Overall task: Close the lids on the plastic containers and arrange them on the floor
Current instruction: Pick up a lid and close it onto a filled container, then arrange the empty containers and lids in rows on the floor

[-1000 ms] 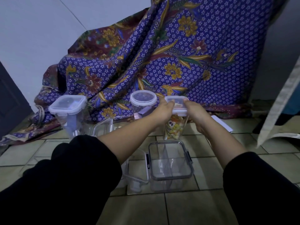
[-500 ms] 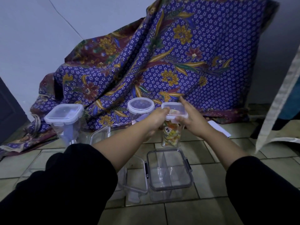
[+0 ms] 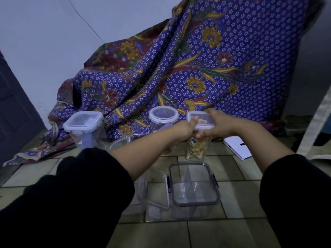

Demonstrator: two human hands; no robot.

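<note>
A tall clear container with colourful sweets (image 3: 196,149) stands on the tiled floor, its white lid (image 3: 202,119) on top. My left hand (image 3: 186,128) grips the lid's left edge, thumb over the top. My right hand (image 3: 217,126) holds the lid's right side, fingers curled beneath. Behind to the left stand a round lidded container (image 3: 163,114) and a square lidded container (image 3: 83,122). Nearer me sits an open rectangular container (image 3: 194,187) with a divider and dark clips. A loose clear lid (image 3: 155,190) lies to its left.
A purple patterned batik cloth (image 3: 206,68) drapes over something behind the containers. A white flat box (image 3: 237,146) lies on the tiles at right. A dark door (image 3: 14,111) stands at left. Another clear lid (image 3: 120,143) leans behind my left forearm.
Both hands stayed at the sweets container's lid; my right hand, spread open beside it half a second ago, now closes around its right side.
</note>
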